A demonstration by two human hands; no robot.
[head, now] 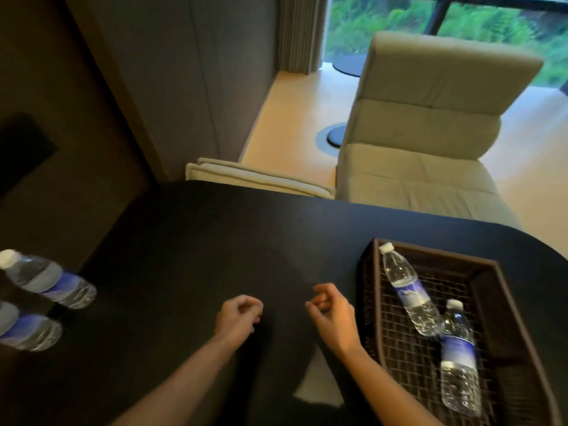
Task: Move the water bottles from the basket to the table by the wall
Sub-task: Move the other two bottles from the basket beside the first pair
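Note:
A dark brown woven basket (504,287) sits at the right end of the black table (190,247). Two clear water bottles with blue labels lie inside it: one (408,290) slanted at the back, one (459,358) nearer me, their ends touching. Two more bottles stand on the table's left side by the wall, one (49,278) farther and one (27,329) cut off by the frame edge. My left hand (238,315) and my right hand (330,309) hover over the table's middle, fingers loosely curled, holding nothing. The right hand is just left of the basket.
A beige padded chair (430,124) stands beyond the table's far edge, with a folded cream cloth (255,176) beside it. A brown wall (76,118) borders the table's left side. A window with greenery lies at the back.

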